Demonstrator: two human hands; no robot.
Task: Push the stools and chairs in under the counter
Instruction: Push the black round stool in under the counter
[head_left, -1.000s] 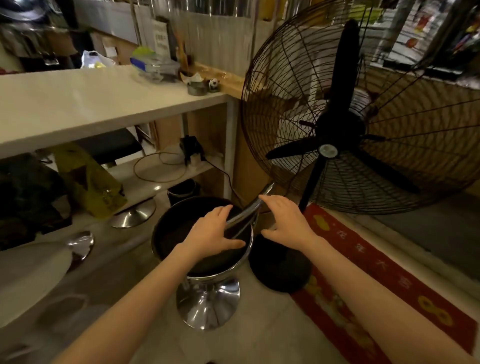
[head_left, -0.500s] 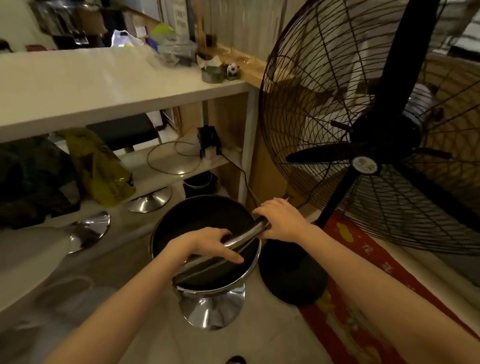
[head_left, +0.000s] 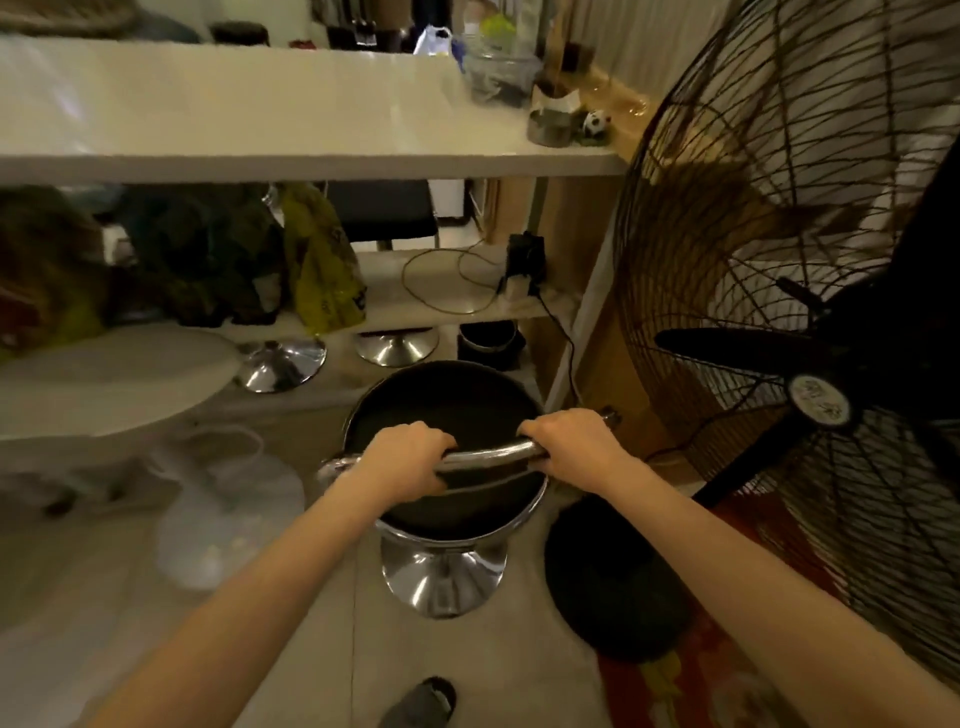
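Observation:
A black round bar stool (head_left: 441, 405) with a chrome back bar and chrome cone base stands on the floor just in front of the white counter (head_left: 291, 156), near the counter's right leg. My left hand (head_left: 408, 462) grips the left part of the chrome bar. My right hand (head_left: 571, 441) grips the bar's right part. Two more chrome stool bases (head_left: 280, 361) sit under the counter, their seats mostly hidden. A white round seat (head_left: 104, 374) shows at the left, out from the counter.
A large black floor fan (head_left: 810, 291) stands close on the right, its round base (head_left: 613, 577) beside the stool on a red mat (head_left: 727, 675). The lower shelf holds a yellow bag (head_left: 322, 265), dark bundles and cables. A small black bin (head_left: 488, 340) sits under the shelf.
The stool has turned so its chrome bar now faces me squarely. Both hands have closed around the bar. My view has swung left toward the counter.

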